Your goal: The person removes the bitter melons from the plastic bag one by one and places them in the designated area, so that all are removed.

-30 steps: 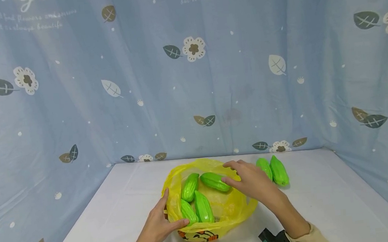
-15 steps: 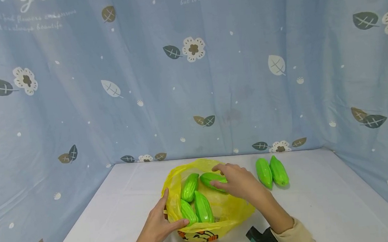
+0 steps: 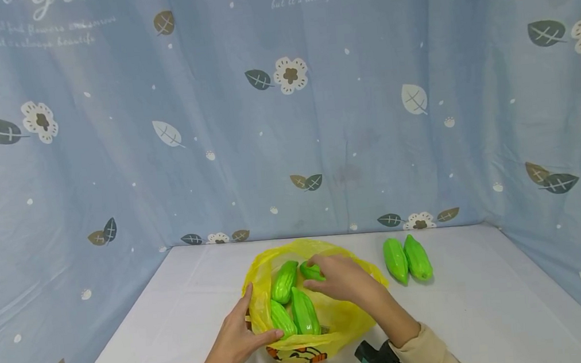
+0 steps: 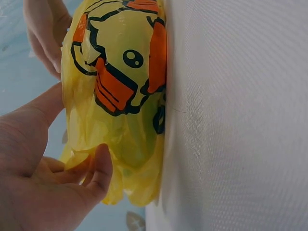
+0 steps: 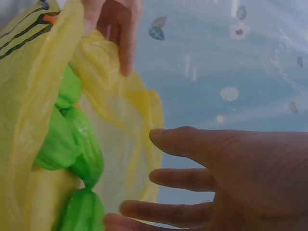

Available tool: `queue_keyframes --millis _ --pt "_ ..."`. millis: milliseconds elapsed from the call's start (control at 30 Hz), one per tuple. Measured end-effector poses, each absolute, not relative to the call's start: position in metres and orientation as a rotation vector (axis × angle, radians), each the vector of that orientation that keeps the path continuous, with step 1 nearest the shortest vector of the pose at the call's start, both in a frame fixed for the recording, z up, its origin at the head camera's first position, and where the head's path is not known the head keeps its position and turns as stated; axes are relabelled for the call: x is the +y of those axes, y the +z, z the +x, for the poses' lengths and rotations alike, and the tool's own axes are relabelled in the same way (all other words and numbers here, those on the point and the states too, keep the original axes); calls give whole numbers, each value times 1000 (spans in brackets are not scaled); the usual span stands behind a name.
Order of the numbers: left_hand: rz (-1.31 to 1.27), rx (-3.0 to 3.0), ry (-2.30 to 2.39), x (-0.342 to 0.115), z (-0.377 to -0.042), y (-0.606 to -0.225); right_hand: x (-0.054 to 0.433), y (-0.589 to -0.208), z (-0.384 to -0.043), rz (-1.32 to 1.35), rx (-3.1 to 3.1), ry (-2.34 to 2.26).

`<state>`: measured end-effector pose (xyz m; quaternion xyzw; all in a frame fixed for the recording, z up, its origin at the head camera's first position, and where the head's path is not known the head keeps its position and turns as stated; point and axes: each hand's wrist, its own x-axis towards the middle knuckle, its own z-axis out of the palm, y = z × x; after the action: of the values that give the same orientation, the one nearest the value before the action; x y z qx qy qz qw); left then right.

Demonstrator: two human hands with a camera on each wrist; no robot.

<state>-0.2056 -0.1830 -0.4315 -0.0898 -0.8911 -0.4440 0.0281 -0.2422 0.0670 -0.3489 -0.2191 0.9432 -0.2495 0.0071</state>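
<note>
Hands, two, bare. Left hand (image 3: 237, 335): gripped the near left side of the bag, thumb over the rim and the other fingers bent against the outside. Right hand (image 3: 339, 279): open and holding nothing, fingers extended, placed over the mouth of the bag; whether its fingertips touched the rear fruit could not be told.

Yellow bag (image 3: 335, 339), one: thin plastic, mouth wide, standing on the table between the hands; its near outer face bore a cartoon print (image 4: 124, 60) in black outline with orange patches.

Green fruit, six, glossy, elongated. Four lay inside the bag: the upper left fruit (image 3: 284, 283); the lower left fruit (image 3: 282, 319), close to the left thumb; the middle fruit (image 3: 305, 313), beside it; and the rear fruit (image 3: 310, 270), partly covered by the right hand. Two lay on the table to the right of the bag, side by side: the left loose fruit (image 3: 395, 260) and the right loose fruit (image 3: 419, 258).

Sundries: a beige sleeve (image 3: 426, 353) on the right arm; a black device (image 3: 376, 357) near its cuff; a white-covered table (image 3: 493, 308); behind, a blue curtain (image 3: 236, 157) with leaves, flowers and white lettering.
</note>
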Motion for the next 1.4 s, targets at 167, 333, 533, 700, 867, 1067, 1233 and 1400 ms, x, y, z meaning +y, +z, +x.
queue_keyframes --millis 167,333,533,700,867,1067,1233,1400 --pt "-282 -2747 -1376 -183 -206 -432 61 -349 -245 -675 2876 -757" --pt "-260 -2757 -1345 -182 -204 -432 57 -350 -248 -601 2749 -797" --pt "-256 -2760 -1355 -180 -203 -432 50 -352 -251 -557 2684 -730" --pt "-268 -2754 -1363 -180 -203 -432 47 -356 -255 -546 2654 -695" --pt "-277 -2750 -1356 -180 -204 -432 46 -357 -257 -533 2632 -688" --pt "-280 -2752 -1340 -180 -203 -430 45 -361 -257 -520 2615 -737" --pt "-273 -2758 -1361 -181 -203 -430 42 -365 -256 -498 2594 -783" --pt "-266 -2754 -1398 -181 -202 -431 39 -368 -255 -484 2591 -798"
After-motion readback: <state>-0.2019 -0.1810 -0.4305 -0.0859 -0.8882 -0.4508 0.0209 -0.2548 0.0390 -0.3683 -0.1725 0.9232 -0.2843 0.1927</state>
